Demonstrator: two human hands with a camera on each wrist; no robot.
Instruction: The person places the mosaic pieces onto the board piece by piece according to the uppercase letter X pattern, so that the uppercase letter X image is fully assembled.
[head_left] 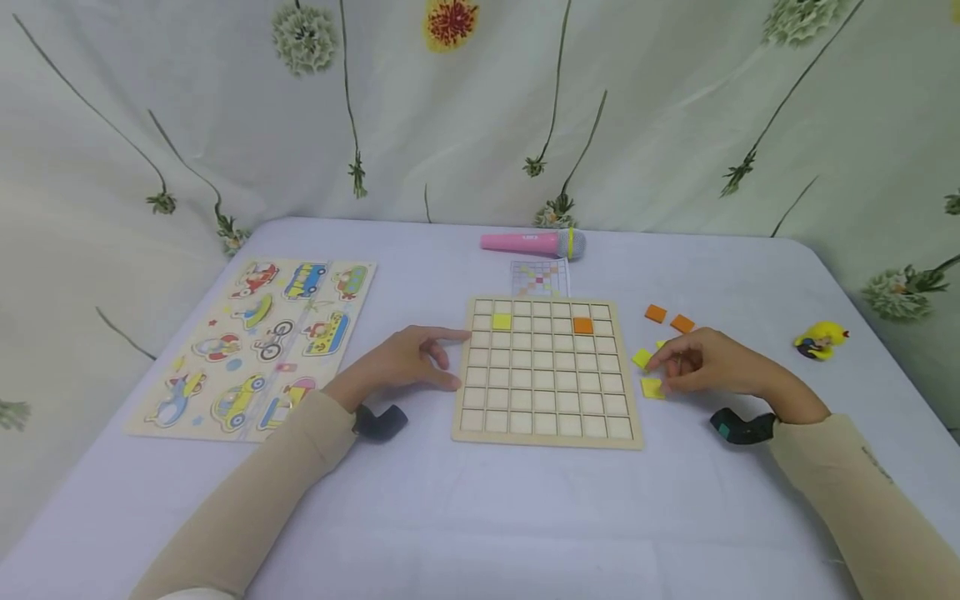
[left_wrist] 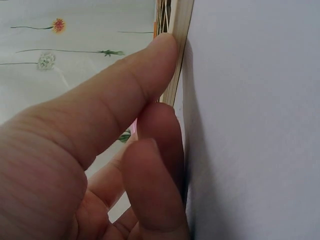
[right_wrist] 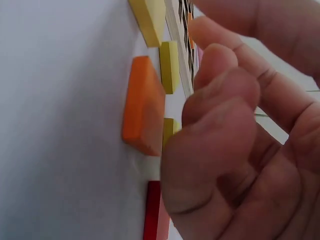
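Observation:
A square wooden grid board [head_left: 551, 442] lies on the table, with a yellow tile [head_left: 502, 322] and an orange tile [head_left: 582, 326] in its upper cells. My left hand [head_left: 405, 358] rests against the board's left edge, index finger extended and thumb apart from it. To the right of the board, my right hand [head_left: 705, 367] hovers over loose tiles with its fingers loosely bent, nothing visible between them. Its fingertips are right by a loose yellow tile [head_left: 651, 388]. In the right wrist view, an orange tile [right_wrist: 145, 107] and a red tile [right_wrist: 152, 210] lie beside the thumb.
Two orange tiles [head_left: 668, 318] lie beyond the right hand. Behind the board are a printed pattern card [head_left: 540, 278] and a pink toy microphone [head_left: 532, 243]. A picture puzzle board [head_left: 247, 358] lies on the left, a small yellow-haired figure [head_left: 821, 340] at far right.

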